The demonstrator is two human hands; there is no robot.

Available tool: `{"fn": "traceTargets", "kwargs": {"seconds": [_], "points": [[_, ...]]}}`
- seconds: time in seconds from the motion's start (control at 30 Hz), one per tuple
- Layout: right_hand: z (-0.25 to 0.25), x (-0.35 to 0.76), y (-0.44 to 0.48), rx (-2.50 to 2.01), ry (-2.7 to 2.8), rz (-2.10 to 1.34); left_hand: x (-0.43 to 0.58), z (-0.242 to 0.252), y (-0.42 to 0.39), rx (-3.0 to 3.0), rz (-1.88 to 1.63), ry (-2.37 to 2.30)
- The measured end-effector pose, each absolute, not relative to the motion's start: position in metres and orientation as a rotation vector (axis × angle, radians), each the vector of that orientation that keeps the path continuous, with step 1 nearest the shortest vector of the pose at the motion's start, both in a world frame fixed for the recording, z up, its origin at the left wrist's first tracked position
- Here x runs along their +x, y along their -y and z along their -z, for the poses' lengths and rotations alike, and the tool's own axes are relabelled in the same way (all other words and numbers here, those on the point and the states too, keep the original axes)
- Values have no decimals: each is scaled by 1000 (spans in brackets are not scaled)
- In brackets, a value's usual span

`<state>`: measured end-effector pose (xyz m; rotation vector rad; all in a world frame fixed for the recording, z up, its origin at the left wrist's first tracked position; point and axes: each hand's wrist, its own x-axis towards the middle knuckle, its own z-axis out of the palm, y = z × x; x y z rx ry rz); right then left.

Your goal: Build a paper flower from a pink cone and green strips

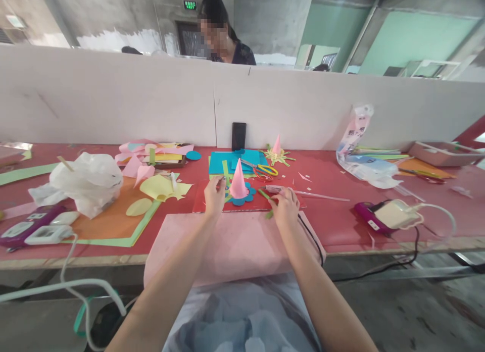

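Note:
A pink paper cone [238, 183] stands upright on a blue scalloped paper flower shape [250, 193], with pale green strips at its left side. Just left of the cone is my left hand [214, 193], its fingertips pinched together; what they hold, if anything, I cannot make out. My right hand [286, 204], to the right of the flower, is closed on a green paper strip [264, 194] that points toward the cone. By the knuckles of that hand lies a clear glue stick [273, 189]. Scissors with yellow handles [268, 170] rest behind the cone on blue paper sheets [217, 162].
Another pink cone [277, 145] on a yellow-green fringed base stands behind. A phone [238, 136] leans on the white partition [159, 99]. Paper scraps and a plastic bag [89, 180] lie left. Purple power strips [373, 218] with cables sit on both sides. A person stands beyond the partition.

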<state>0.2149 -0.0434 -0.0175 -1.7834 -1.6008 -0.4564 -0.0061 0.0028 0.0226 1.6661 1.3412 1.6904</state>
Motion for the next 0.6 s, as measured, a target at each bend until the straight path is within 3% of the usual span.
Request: {"fn": "traceTargets", "kwargs": {"seconds": [0.2,0.37,0.6], "points": [[17,217,41,-1697,1625,426,-5,-23,-3,1602,-1746,-1290],[19,219,40,-1700,1598,416,-8,-29,0,1463,-1654,-948],[11,216,38,-1351,1486,243,-2,-22,17,1920,-600,-756]]}}
